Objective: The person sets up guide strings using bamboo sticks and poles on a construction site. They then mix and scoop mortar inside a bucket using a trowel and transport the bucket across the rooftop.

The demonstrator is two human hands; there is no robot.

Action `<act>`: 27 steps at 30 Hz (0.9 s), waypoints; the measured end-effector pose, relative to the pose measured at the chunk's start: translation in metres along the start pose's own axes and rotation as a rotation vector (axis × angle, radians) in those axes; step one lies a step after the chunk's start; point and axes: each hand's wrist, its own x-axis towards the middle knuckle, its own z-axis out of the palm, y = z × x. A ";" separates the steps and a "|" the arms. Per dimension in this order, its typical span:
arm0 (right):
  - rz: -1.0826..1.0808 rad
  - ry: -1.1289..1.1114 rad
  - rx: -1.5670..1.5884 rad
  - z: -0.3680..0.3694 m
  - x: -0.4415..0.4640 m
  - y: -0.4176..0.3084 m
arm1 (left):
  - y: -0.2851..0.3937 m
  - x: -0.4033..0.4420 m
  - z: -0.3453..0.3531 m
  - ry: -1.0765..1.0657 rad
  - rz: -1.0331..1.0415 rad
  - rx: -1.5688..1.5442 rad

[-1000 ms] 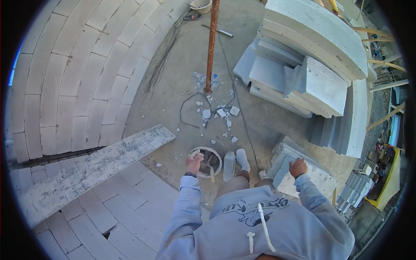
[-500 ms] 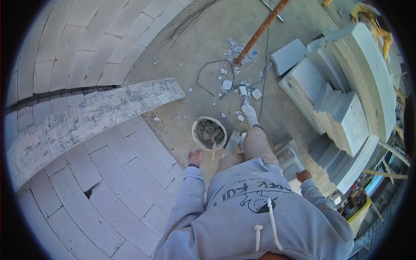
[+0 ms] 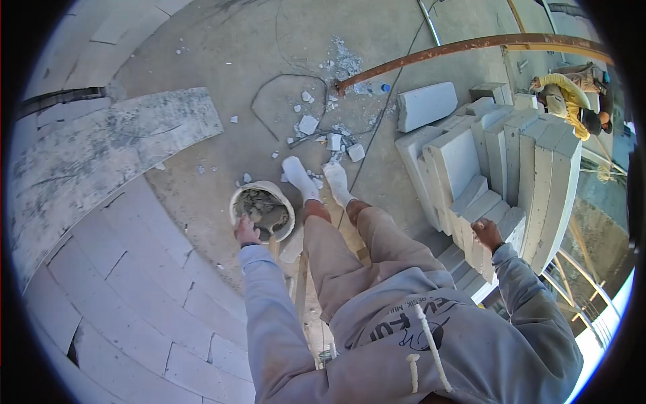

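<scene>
My left hand (image 3: pixel 247 231) is at the near left rim of a round white bucket (image 3: pixel 292 214), fingers loosely stretched out; I cannot tell whether it touches the rim. Grey mortar (image 3: pixel 257 202) fills part of the bucket. A tool's wooden handle (image 3: pixel 273 246) leans over its near edge, the working end hidden in the mortar. On the other side, my right hand (image 3: pixel 486 233) is curled into a fist with nothing visible in it. It appears in front of the stacked pale blocks (image 3: pixel 464 161); contact cannot be made out.
A block wall (image 3: pixel 141 269) runs along the left, with a stained board (image 3: pixel 128 135) across it. Broken block pieces (image 3: pixel 308 124) and a cable lie on the floor ahead. A rusty pole (image 3: pixel 431 54) crosses the top. Another person (image 3: pixel 572 101) is at far right.
My view has turned and shifted. Both feet now show ahead, beside the bucket. My left hand has come up against the bucket's edge, and my right hand has risen toward the block stack.
</scene>
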 end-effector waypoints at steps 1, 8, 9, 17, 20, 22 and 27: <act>0.042 -0.023 -0.029 0.001 -0.004 0.006 | 0.006 0.006 0.009 0.088 -0.020 0.017; 0.144 -0.306 -0.157 0.049 -0.016 -0.097 | 0.053 0.061 0.047 0.383 0.566 1.391; 0.144 -0.349 -0.144 0.062 -0.010 -0.111 | 0.058 0.075 0.043 0.297 0.558 1.461; 0.070 -0.416 0.072 0.081 0.007 -0.261 | 0.096 0.073 0.014 -0.268 0.116 1.738; -0.003 -0.367 0.096 0.076 0.008 -0.283 | 0.064 0.026 -0.023 -0.643 0.182 1.806; -0.147 -0.315 0.075 0.069 0.003 -0.302 | 0.009 0.017 -0.040 -0.514 0.124 1.810; -0.183 -0.197 0.009 0.035 -0.001 -0.318 | 0.024 -0.012 0.036 -0.405 0.091 1.720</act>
